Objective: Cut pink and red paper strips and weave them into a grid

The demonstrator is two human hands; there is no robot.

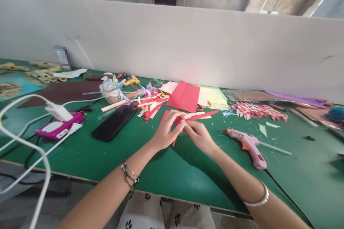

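Observation:
My left hand (169, 128) and my right hand (198, 134) meet over the green table, fingertips closed together on red and pale paper strips (206, 114). Strip ends stick out to the right, to the upper left and below the fingers. The fingers hide where the strips cross. Just behind the hands lies a folded red paper sheet (188, 96). A heap of red and pink strips (152, 106) is to its left. A woven red and white paper piece (259, 110) rests farther right.
A pink glue gun (249, 145) lies right of my hands, its cord trailing to the front edge. To the left are a black phone (114, 123), a magenta power strip (59, 126) with white cables, and a cup of supplies (111, 91). A white partition (172, 43) stands behind.

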